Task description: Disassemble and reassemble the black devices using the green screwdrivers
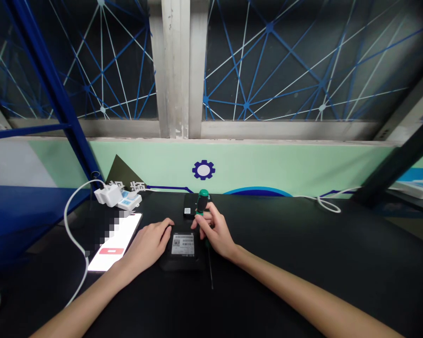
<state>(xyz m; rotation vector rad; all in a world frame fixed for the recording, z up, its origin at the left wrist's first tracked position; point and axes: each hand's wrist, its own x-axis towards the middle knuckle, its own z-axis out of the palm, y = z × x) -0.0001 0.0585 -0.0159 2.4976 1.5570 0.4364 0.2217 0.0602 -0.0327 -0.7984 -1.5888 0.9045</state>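
Note:
My right hand is closed round a screwdriver with a green and black handle, held upright over the far right edge of a flat black device with a white label. My left hand lies flat on the device's left side, fingers stretched out, holding it down. The device sits on a black table in front of me. A thin dark rod lies on the table under my right wrist.
A lit phone lies left of my left hand. A white charger with a power strip and a white cable sit behind it. A small black box stands behind the screwdriver. Another white cable lies at the back right.

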